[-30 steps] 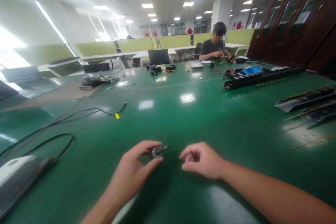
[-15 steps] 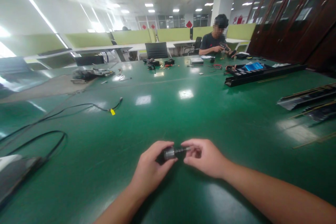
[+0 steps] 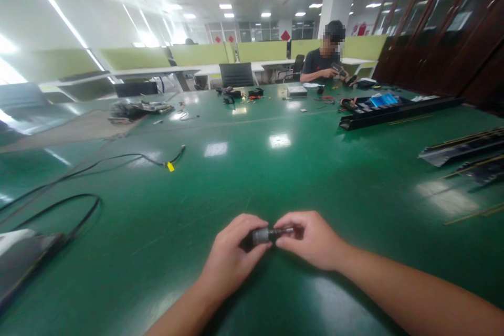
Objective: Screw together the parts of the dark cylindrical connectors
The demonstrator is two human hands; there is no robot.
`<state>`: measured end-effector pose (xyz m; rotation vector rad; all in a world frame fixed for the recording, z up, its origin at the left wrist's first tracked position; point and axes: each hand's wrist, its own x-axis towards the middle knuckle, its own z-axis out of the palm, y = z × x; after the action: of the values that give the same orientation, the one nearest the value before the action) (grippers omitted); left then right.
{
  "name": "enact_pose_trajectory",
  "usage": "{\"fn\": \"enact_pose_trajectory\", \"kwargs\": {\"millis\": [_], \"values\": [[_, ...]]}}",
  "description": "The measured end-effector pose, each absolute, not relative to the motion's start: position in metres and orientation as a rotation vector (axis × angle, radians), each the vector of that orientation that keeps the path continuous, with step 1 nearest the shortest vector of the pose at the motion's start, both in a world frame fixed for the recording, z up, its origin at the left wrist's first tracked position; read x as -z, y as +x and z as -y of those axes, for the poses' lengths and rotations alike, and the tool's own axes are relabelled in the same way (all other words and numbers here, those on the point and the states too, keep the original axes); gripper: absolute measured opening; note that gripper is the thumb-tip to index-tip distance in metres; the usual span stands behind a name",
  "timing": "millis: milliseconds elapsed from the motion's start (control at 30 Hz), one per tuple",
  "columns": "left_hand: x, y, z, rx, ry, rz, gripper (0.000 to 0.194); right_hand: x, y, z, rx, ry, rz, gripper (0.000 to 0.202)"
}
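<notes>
In the head view my left hand (image 3: pixel 232 249) is closed around a dark grey cylinder with a narrow metal shaft (image 3: pixel 260 236), held level over the green table. The shaft points right, its bright tip showing among the fingers of my right hand (image 3: pixel 311 239). The thumb and fingertips of that hand close about the shaft, right beside the thick body. The left end of the cylinder is hidden in my left palm. Blur hides its finer details.
On the left lie a black cable with a yellow tag (image 3: pixel 170 166) and a grey-white device (image 3: pixel 27 252). Long black metal channels (image 3: pixel 397 114) are at the right. Across the table (image 3: pixel 252 184) a person in a dark shirt (image 3: pixel 315 65) handles a dark object, near scattered parts and a white box (image 3: pixel 296 91).
My left hand and the cylinder have shifted slightly right, toward my right hand. The right fingertips now sit nearer the thick body, and more of the shaft's tip shows among them.
</notes>
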<state>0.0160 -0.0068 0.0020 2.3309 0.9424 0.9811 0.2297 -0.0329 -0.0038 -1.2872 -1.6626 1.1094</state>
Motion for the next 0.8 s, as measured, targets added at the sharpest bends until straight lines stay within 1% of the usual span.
{"fn": "enact_pose_trajectory", "kwargs": {"millis": [800], "values": [[-0.0025, 0.0167, 0.0088, -0.995, 2.329, -0.955, 0.022, 0.0013, 0.2311, 0.0339, -1.11, -1.276, 1.66, 0.014]]}}
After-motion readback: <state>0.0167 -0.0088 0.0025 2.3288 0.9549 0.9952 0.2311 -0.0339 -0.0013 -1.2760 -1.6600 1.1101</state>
